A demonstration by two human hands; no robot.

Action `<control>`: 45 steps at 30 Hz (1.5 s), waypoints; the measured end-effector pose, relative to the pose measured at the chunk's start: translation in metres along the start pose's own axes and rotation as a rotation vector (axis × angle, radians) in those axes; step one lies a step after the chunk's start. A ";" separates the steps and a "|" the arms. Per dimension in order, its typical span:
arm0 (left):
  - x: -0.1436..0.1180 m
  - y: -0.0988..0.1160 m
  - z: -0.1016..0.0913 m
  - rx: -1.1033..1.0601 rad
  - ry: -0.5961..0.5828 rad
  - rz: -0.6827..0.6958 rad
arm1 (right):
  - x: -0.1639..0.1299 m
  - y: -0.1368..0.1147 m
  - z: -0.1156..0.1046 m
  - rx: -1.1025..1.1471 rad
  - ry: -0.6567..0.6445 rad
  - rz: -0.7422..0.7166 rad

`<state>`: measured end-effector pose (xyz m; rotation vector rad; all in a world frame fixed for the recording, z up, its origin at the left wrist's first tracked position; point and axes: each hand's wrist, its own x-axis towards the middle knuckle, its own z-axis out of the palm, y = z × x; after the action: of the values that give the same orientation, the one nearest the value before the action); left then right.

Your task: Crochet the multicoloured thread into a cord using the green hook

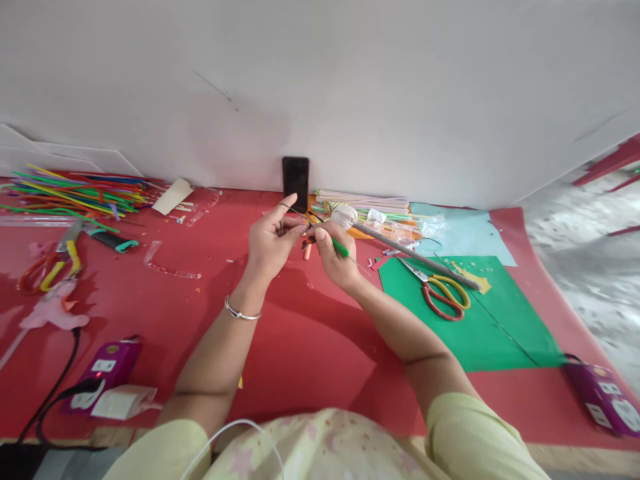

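Both hands meet above the middle of the red table, fingertips nearly touching. My left hand [270, 243] pinches a thin dark strand [295, 211] between thumb and fingers. In my right hand [340, 263] is a thin rod with a green part [341, 248], its slender end reaching down past the palm. Small dark and orange pieces [307, 251] show just below the fingertips; I cannot tell whether they are held. Behind the right hand lies a long grey stick with a white rounded head [344, 216].
A black phone [296, 183] leans on the white wall. Scissors [443, 293] rest on a green sheet [500, 333] at right. Coloured pipe cleaners [75, 190], pliers [67, 257] and a purple power strip [113, 363] occupy the left; another purple strip [603, 393] sits right.
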<state>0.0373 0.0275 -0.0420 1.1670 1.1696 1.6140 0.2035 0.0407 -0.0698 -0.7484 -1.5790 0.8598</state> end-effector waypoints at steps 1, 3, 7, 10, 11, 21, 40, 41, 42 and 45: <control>-0.001 -0.001 0.001 0.007 0.010 0.015 | -0.001 0.002 0.001 -0.004 0.011 -0.003; -0.002 -0.001 0.003 -0.024 0.014 0.009 | -0.003 0.005 0.003 0.038 0.042 0.017; -0.001 0.004 0.001 -0.192 -0.077 -0.139 | -0.002 0.009 0.008 0.234 0.046 0.147; 0.002 0.011 -0.007 -0.259 -0.158 -0.244 | 0.007 0.011 0.007 0.399 -0.050 0.319; 0.003 0.013 -0.010 -0.269 -0.180 -0.267 | 0.011 0.012 0.005 0.461 -0.095 0.391; 0.002 0.021 -0.017 -0.231 -0.387 -0.345 | 0.030 0.031 -0.024 0.745 -0.537 0.682; 0.001 0.024 -0.022 -0.112 -0.454 -0.312 | 0.038 0.026 -0.054 0.597 -0.749 0.571; 0.001 0.024 -0.022 -0.108 -0.451 -0.310 | 0.038 0.026 -0.053 0.587 -0.743 0.566; 0.001 0.024 -0.022 -0.104 -0.448 -0.308 | 0.038 0.026 -0.053 0.578 -0.735 0.559; 0.002 0.024 -0.023 -0.090 -0.430 -0.312 | 0.036 0.024 -0.053 0.547 -0.697 0.519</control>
<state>0.0123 0.0181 -0.0222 1.1368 0.9324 1.1007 0.2498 0.0906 -0.0655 -0.4727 -1.6181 2.0033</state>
